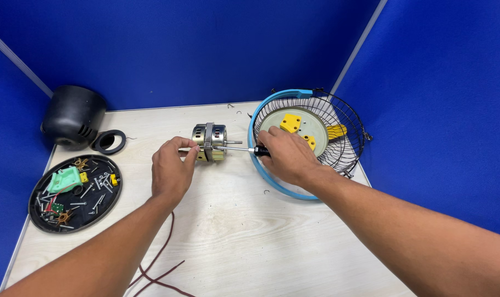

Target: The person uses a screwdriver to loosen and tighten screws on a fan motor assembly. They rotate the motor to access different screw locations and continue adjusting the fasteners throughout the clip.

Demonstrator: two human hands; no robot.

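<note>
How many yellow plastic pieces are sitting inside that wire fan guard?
3: one yellow block on the grey disc, a second beside the right hand, a third against the mesh. More may hide behind the hand.

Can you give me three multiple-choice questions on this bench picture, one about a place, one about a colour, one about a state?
1. Where does the round black tray of screws lie?
A. left of the left hand
B. inside the wire guard
C. on the black housing

2. What colour is the guard's rim?
A. red
B. light blue
C. white

3. What is the right hand doing?
A. resting empty
B. gripping a screwdriver
C. lifting the guard

Answers: 1 A, it sits at the table's left edge. 2 B, a light blue ring. 3 B, the tip points at the motor.
</note>
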